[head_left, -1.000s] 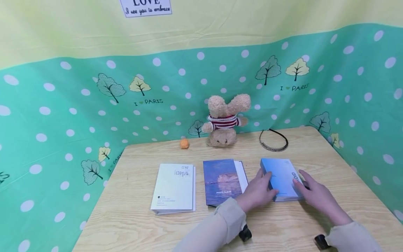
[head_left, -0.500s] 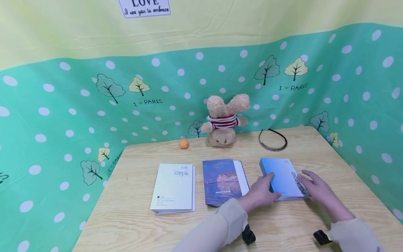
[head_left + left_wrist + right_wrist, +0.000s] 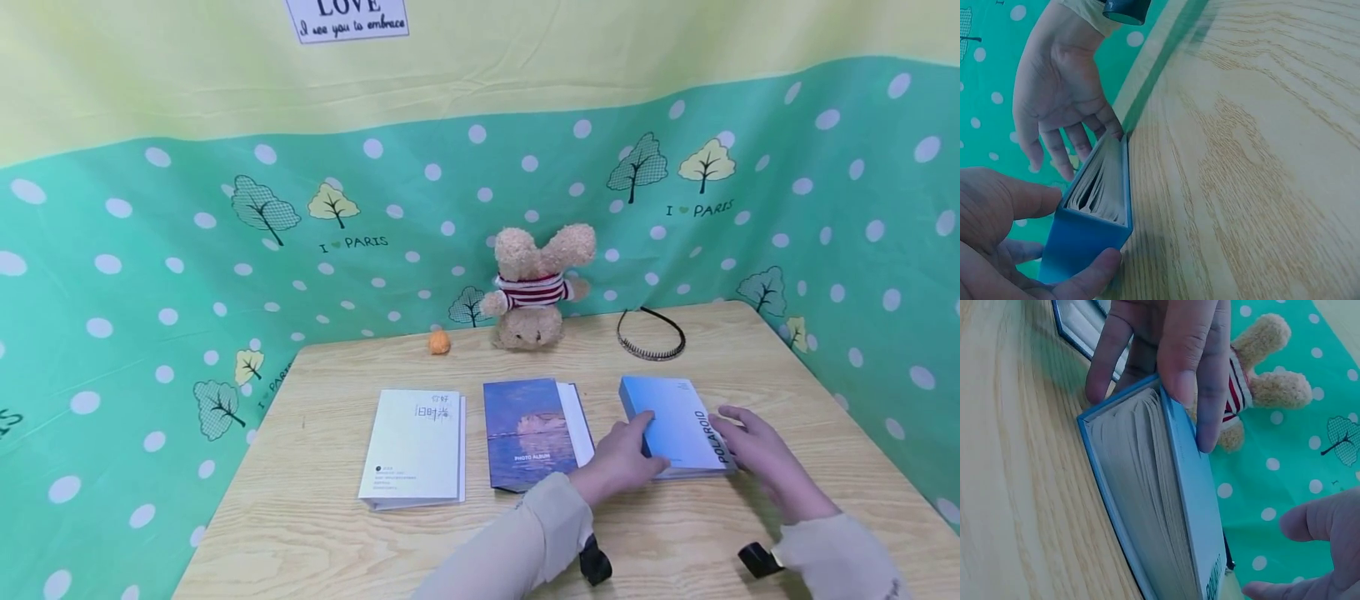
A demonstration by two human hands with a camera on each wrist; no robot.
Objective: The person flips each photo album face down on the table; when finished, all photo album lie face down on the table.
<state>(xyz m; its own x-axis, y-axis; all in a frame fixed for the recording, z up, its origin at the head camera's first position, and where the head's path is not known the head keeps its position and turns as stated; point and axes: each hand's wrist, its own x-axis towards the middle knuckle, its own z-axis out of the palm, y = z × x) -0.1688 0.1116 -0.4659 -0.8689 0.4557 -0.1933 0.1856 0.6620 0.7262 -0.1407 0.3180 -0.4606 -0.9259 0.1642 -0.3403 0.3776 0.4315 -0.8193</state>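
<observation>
A blue album [image 3: 678, 425] marked POLAROID lies flat, front cover up, at the right of the table. My left hand [image 3: 618, 462] rests along its left spine. In the right wrist view the left hand's [image 3: 1175, 356] fingers look fairly straight, touching the cover edge and spine near one corner. My right hand [image 3: 761, 454] is at the album's right edge, fingers extended. In the right wrist view the right hand [image 3: 1322, 544] stands apart from the cover, thumb and fingers spread. Album pages [image 3: 1100, 184] show between the covers in the left wrist view.
Left of the blue album lie a purple-blue photo album [image 3: 528, 433] and a white album [image 3: 414, 446]. Behind them are an orange ball-like thing [image 3: 439, 342], an upside-down plush toy [image 3: 532, 287] and a toothed headband [image 3: 652, 354]. A green dotted cloth [image 3: 420, 208] hangs behind the table.
My right hand has drawn slightly away from the blue album, uncovering more of its lettering. The left hand has slid a little down and right along the spine. The other things stay put.
</observation>
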